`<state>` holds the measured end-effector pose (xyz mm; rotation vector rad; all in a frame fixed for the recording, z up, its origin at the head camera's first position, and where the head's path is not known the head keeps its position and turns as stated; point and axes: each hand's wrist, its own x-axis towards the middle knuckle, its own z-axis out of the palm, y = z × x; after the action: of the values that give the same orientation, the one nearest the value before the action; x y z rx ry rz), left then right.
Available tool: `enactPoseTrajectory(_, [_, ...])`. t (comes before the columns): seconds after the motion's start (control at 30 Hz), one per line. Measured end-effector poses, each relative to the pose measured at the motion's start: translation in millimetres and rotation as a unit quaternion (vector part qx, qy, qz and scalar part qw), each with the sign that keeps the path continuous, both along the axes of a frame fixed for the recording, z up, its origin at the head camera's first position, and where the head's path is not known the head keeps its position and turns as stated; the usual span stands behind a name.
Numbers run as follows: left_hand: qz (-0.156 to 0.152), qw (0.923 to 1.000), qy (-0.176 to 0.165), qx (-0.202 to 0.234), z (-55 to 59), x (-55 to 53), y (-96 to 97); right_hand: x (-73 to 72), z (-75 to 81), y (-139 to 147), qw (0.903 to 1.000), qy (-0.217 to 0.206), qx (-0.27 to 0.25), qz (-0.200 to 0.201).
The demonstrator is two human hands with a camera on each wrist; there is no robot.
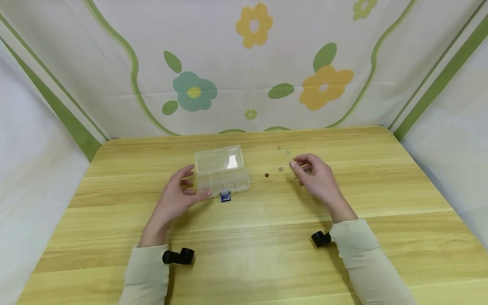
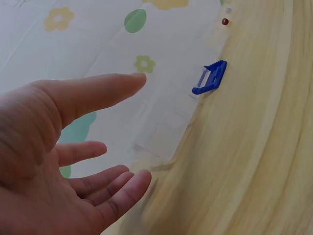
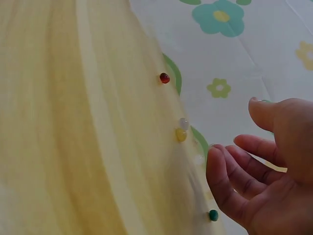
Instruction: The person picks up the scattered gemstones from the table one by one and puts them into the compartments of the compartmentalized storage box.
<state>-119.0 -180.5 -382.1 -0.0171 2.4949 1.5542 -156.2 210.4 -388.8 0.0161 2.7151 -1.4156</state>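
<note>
A clear plastic compartment box stands with its lid raised. On its front is a blue clasp. My left hand spreads around the box's left end, thumb at the front left corner and fingers along the side. To the right, my right hand has thumb and index fingertips together over the table, with a small pale speck, apparently a bead, showing at the tips. Around it lie small round beads: a dark red bead, a yellow bead, a clear bead and a green bead.
More pale beads lie farther back on the wooden table. A white flower-printed cloth hangs along the table's far edge, with white cloth at both sides. Each sleeve carries a black camera mount.
</note>
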Motion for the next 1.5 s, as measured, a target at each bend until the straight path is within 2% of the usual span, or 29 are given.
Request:
enactPoseTrajectory(0.2, [-0.008, 0.9996, -0.013, 0.023, -4.0, -0.4, 0.3, -0.8, -13.2, -3, 0.9998, 0.01, -0.017, -0.003])
enactPoseTrajectory(0.4, [-0.005, 1.0, -0.004, 0.005, -8.3, 1.0, 1.3, -1.0, -29.7, -2, 0.9996, 0.028, 0.0, -0.009])
enactPoseTrajectory(0.63, [-0.005, 0.9999, -0.01, -0.002, -13.8, -0.6, 5.8, 0.4, -38.6, 7, 0.9976, 0.066, 0.021, -0.005])
enactPoseTrajectory(0.8, [0.003, 0.9998, -0.004, -0.017, -16.9, 2.5, 5.4, 1.2, -40.4, 5, 0.9972, 0.067, 0.029, 0.012])
enactPoseTrajectory(0.97, [0.004, 0.9992, 0.012, -0.038, -17.7, -1.9, 7.4, -0.4, -39.8, 3, 0.9947, 0.085, 0.056, 0.011])
enactPoseTrajectory(1.3, [0.022, 0.9994, 0.023, -0.015, -23.2, -4.2, 9.8, 1.4, -45.1, 5, 0.9917, 0.114, 0.057, 0.015])
enactPoseTrajectory(1.5, [0.027, 0.999, 0.031, -0.02, -22.6, -5.3, 8.1, 4.3, -44.3, 4, 0.991, 0.12, 0.058, 0.013])
